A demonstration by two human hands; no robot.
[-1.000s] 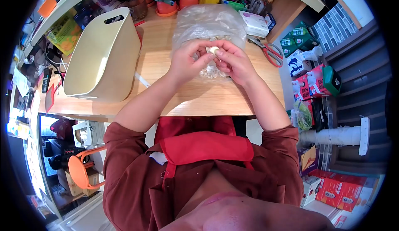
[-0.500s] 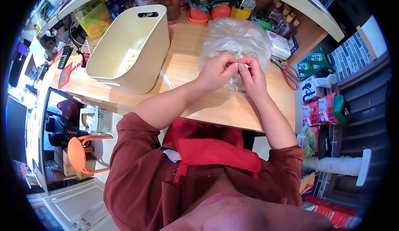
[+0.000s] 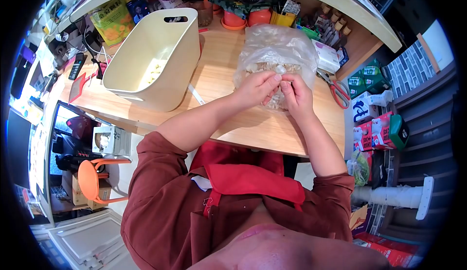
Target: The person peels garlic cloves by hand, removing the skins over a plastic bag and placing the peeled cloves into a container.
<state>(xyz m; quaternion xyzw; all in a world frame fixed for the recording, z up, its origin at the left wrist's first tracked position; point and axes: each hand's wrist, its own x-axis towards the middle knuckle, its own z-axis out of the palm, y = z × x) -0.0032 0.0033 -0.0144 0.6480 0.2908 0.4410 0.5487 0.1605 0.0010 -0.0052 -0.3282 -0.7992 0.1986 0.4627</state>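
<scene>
Wooden desktop supports plastic bag; left hand and right hand pinch together, contents unclear; likely peeling; next move needs fine control

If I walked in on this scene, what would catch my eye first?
Probably the big cream bin at the left of the wooden table, with small pale pieces inside. Next, the left hand and right hand, close together over a cloudy plastic bag. The bright red apron at lower centre stands out too.

Bin on table, small pieces inside, bag to its right, scissors right of bag
</scene>
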